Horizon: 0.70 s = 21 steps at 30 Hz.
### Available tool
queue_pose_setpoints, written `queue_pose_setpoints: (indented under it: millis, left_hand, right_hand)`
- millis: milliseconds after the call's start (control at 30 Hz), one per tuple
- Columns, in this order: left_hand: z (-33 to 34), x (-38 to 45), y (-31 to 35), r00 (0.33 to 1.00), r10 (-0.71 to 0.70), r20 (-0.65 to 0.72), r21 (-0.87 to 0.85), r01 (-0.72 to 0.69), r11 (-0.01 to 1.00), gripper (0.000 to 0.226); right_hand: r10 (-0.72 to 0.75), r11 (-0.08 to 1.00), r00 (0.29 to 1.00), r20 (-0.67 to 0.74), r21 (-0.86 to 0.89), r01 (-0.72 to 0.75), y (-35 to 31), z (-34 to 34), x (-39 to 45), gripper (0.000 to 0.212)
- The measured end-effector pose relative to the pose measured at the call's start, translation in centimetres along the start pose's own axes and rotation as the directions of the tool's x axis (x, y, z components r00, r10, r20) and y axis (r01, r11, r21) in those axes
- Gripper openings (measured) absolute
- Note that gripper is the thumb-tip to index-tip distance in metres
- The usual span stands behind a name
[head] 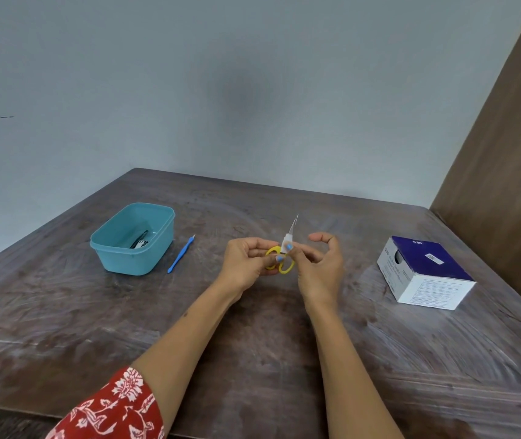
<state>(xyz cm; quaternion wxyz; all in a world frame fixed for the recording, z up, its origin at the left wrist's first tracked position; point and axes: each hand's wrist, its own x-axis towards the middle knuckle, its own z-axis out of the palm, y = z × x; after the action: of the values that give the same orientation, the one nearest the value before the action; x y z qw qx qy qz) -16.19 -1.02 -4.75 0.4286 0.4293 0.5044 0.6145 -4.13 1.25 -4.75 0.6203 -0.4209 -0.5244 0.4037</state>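
Small scissors with 2 yellow plastic loop handles [282, 265], hanging in the air above the middle of a dark brown wooden table [253, 359] and touching nothing on it. Pointing up and slightly away, thin metal blades lying closed together.

Being gripped at the handles by the left hand [246, 264]: fingers curling round the nearer loop, thumb pressing across the front, 1 blue-painted nail showing against the yellow plastic.

Carrying a small white wad [286, 240] wrapped round the base of the blades, just above the 2 loops. Being met there by the right hand [321, 267]: curled fingers closing on the white wad, thumb lifting clear above and touching nothing. Fingertips of both hands overlapping at that spot, so not showing how tight the pinch is.

Sitting well to the left of the hands: a teal rectangular plastic tub [110, 248], open at the top and holding a few dark metal tools [140, 240]. Lying just beside the tub on its right, flat on the wood: a slim blue plastic stick [180, 255] with a pointed tip. Standing well to the right of the hands: a white and dark blue cardboard box [423, 274]. Covering the left upper arm at the bottom edge: a red sleeve [113, 407] with a white floral print. Rising behind the table: a pale grey wall [189, 74], with a brown panel [506, 153] at the right.
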Motion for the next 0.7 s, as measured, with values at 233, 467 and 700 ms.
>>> queue_pose_setpoints:
  millis: [233,467,700]
  left_hand:
    - [-0.6,0.4,0.0,0.999,-0.021,-0.024,-0.075,0.019,0.997,0.018]
    - [-0.7,0.3,0.5,1.000,-0.013,-0.026,-0.090,0.010,0.996,0.019]
    - [-0.9,0.3,0.8,0.999,-0.030,-0.017,-0.151,0.027,0.988,0.013]
  right_hand:
    - [0.005,0.998,0.999,0.046,-0.061,-0.002,0.7,-0.3,0.5,0.024]
    - [-0.089,0.975,0.983,0.159,-0.187,0.118,0.8,-0.2,0.6,0.014]
    - [-0.090,0.978,0.982,0.165,-0.172,0.118,0.8,-0.1,0.5,0.015]
